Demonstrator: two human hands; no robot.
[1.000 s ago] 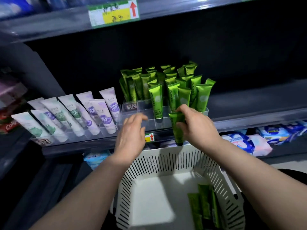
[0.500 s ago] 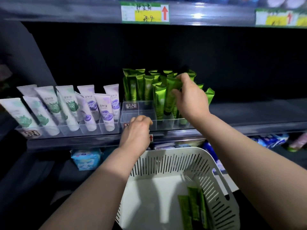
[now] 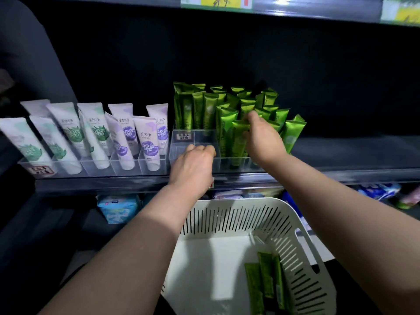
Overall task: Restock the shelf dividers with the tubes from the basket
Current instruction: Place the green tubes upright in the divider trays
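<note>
Glossy green tubes stand packed upright in the clear dividers, the front tube tilted. Below the dividers, spare tubes lie flat in the white slotted basket.

Noted on the far shelf, a row of dividers, with left-hand tubes leaning in the left compartments and right-hand tubes packed upright in the right ones; near and below, a basket with loose tubes lying in its near right corner; under the shelf, packets.
</note>
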